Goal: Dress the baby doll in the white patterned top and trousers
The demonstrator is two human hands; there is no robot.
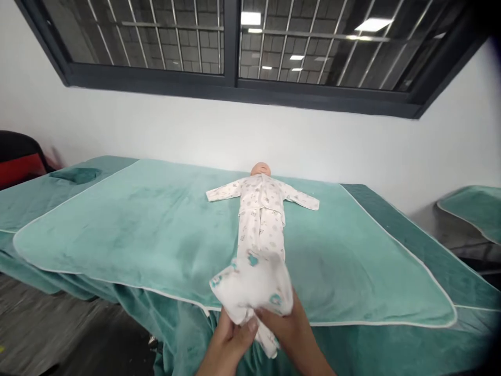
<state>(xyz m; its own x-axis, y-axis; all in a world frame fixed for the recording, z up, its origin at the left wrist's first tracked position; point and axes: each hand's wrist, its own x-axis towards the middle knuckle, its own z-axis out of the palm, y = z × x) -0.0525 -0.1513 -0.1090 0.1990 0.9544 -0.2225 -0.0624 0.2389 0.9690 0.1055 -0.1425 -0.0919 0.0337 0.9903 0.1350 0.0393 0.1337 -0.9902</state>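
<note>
A baby doll (261, 201) in white printed pyjamas lies on its back on a teal blanket (129, 224), arms spread, head toward the wall. At the blanket's near edge both my hands hold a bunched white cloth (252, 284) with teal prints, which covers the doll's feet. My left hand (230, 337) pinches the cloth's lower edge from the left. From below on the right, my right hand (287, 326) grips it with curled fingers.
The blanket covers a table draped in darker teal fabric (395, 230) against a white wall under a dark-framed window (235, 47). A red and black chair (19, 156) stands at far left. Another teal-covered surface (475, 209) is at far right.
</note>
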